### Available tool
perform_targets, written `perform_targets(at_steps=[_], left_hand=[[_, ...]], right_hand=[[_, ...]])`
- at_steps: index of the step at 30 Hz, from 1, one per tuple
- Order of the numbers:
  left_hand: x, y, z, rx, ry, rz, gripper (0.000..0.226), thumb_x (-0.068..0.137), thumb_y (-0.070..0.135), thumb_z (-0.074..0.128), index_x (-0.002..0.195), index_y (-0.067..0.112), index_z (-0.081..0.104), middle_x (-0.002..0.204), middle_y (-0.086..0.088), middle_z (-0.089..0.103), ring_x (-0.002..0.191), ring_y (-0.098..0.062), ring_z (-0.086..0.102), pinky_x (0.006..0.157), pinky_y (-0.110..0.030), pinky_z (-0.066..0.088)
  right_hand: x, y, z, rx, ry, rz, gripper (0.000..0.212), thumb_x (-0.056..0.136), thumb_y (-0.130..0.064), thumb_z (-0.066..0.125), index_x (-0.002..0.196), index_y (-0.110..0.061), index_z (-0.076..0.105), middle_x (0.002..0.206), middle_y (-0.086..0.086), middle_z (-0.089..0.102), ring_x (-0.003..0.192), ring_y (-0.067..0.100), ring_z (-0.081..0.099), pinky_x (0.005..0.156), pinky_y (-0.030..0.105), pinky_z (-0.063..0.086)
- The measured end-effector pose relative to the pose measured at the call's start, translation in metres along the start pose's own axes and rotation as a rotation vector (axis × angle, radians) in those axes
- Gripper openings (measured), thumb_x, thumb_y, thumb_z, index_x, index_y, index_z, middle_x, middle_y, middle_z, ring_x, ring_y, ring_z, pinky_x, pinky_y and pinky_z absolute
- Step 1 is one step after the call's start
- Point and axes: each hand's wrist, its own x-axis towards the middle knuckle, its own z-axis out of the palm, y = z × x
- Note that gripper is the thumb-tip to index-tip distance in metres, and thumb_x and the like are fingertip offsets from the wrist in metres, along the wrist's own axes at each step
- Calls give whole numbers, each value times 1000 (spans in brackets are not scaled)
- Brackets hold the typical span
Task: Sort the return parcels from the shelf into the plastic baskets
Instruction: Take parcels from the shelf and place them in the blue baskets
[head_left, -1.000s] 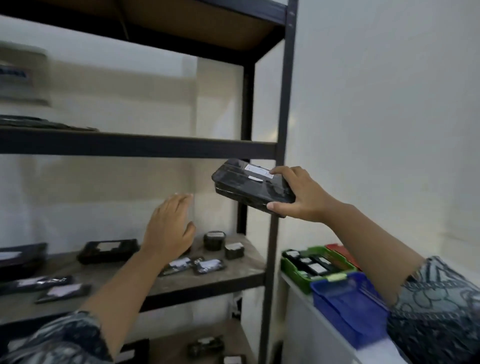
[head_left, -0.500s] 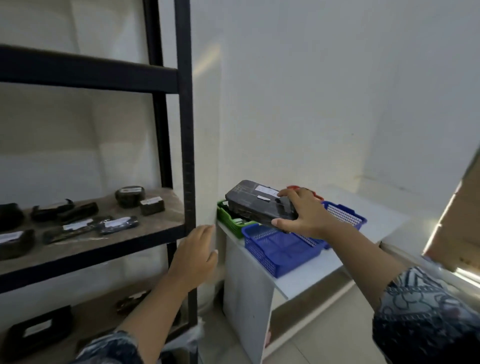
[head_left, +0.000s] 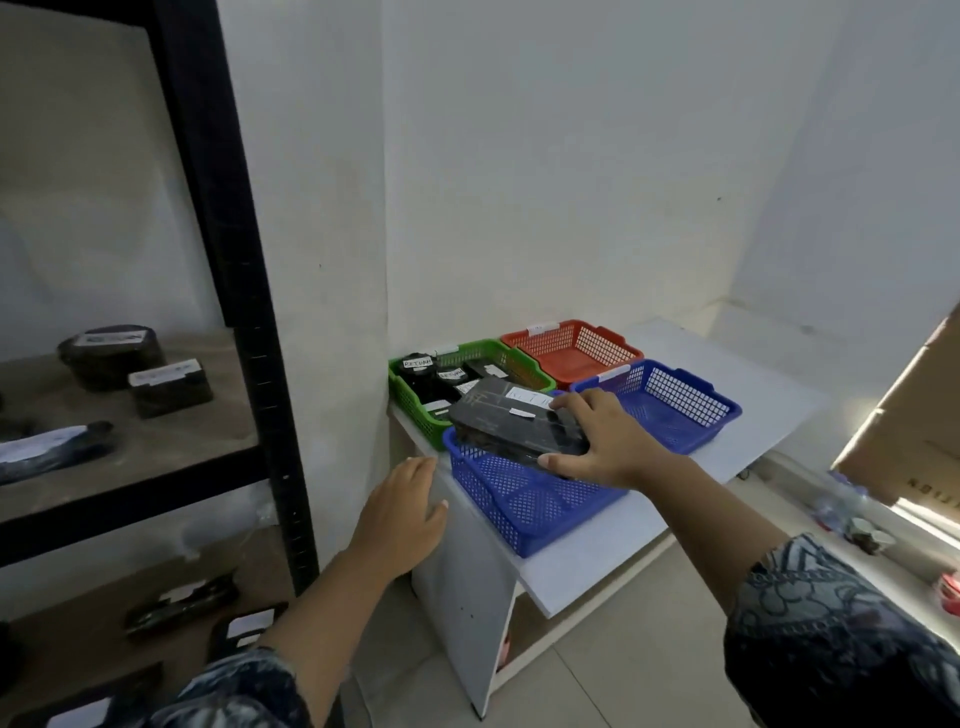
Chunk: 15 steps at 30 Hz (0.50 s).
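Once it had left the shelf (head_left: 176, 444), the right hand (head_left: 605, 441), fingers and thumb curled round the black labelled parcel (head_left: 501, 422), held it over the near blue basket (head_left: 519, 504); the left hand (head_left: 405, 514) hovered loosely spread, empty. Release looked next.

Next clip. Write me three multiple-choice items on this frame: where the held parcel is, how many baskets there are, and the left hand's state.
1. Where is the black parcel held by the right hand?
A. on the floor
B. over the near blue basket
C. on a chair

2. How many baskets stand on the white table?
A. two
B. four
C. six

3. The left hand is:
A. gripping a parcel
B. curled into a fist
C. open and empty

Key:
1. B: it hangs over that basket's mesh.
2. B: green basket, red basket, far blue basket, near one.
3. C: nothing lies in it.
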Motion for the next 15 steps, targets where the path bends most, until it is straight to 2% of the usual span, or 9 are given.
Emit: perform_targets(at_steps=[9,15], left_hand=[[59,-17,74,-36,-81,-204,56,95,27,45,146,10,26,148,-7,32,135,-20,29,108,-29,26],[107,-19,111,-106,25,-443,51,97,23,44,144,8,30,147,-8,34,134,-22,31,107,-31,26]], right_hand=[[61,89,59,51,-164,24,93,59,-84,44,135,-31,34,126,4,39,111,20,42,92,31,43],[117,152,101,20,-303,-114,86,67,-73,58,136,-27,35,126,6,37,116,22,39,96,35,44]])
